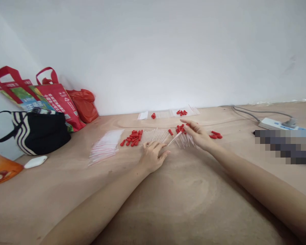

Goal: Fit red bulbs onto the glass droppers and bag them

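Note:
My left hand [153, 157] lies low over the near ends of a row of clear thin tubes [155, 134], fingers spread and thumb apart. My right hand [197, 134] is closed, with a red rubber bulb [187, 125] between thumb and forefinger. A clear dropper tube [174, 139] slants from near the right fingertips down toward my left thumb; its join to the bulb is unclear. Under and beside the right hand lie more tubes [185, 140] with red bulbs at their far ends. A loose red bulb [170, 132] rests between the two groups.
Left of the tubes are a pile of red bulbs [133, 139] and fanned clear zip bags [107, 144]. Several red bulbs [215, 135] lie right. Filled bags [164, 114] lie near the wall. Shopping bags [58, 102], a black bag [46, 131] and a power strip [275, 125] flank the table.

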Available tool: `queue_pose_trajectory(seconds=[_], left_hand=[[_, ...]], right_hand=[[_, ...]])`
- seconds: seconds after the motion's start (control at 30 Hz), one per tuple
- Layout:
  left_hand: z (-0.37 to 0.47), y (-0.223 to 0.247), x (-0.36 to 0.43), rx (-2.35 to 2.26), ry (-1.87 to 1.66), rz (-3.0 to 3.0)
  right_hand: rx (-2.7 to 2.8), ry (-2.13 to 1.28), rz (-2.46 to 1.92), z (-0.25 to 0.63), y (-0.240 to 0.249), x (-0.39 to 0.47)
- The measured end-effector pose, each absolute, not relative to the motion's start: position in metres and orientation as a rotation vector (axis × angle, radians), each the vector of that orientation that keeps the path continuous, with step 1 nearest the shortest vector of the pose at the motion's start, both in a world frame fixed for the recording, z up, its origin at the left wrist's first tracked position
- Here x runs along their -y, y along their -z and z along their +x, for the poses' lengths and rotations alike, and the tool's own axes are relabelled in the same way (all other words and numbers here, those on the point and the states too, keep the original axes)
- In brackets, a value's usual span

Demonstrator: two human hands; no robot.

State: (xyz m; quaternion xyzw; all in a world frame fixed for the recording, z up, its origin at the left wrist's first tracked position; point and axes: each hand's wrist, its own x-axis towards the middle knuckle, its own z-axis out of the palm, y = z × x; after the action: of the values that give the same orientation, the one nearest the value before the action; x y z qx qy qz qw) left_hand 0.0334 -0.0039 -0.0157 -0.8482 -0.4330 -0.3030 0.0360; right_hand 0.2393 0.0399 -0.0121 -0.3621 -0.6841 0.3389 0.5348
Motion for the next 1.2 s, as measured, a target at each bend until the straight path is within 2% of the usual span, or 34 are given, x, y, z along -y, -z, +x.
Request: queue_pose_trajectory(seconds=[0.17, 0.4, 0.73, 1.03, 1.2], left_hand=[[0.034, 0.017, 0.003, 1.404, 0.889, -2.535], [0.033, 0.019, 0.004, 1.461, 0.855, -2.498], [0.03, 0.021, -0.001, 1.513, 0.83, -2.426], [0.044, 0.021, -0.016, 1.557, 0.766, -2.352], [0.063, 0.022, -0.036, 1.614, 0.746, -2.286]], right_hand=[[1.567, -0.583, -1.177, 0.252, -0.003, -0.087], [1.997, -0.199, -1.638, 0.229, -0.006, -0.119], [2.052, 0.044, -1.723, 0.217, 0.005, -0.105], [1.88, 0.476, -1.605, 0.32, 0.03, -0.047], [1.945, 0.556, -1.617, 0.35, 0.043, -0.033]])
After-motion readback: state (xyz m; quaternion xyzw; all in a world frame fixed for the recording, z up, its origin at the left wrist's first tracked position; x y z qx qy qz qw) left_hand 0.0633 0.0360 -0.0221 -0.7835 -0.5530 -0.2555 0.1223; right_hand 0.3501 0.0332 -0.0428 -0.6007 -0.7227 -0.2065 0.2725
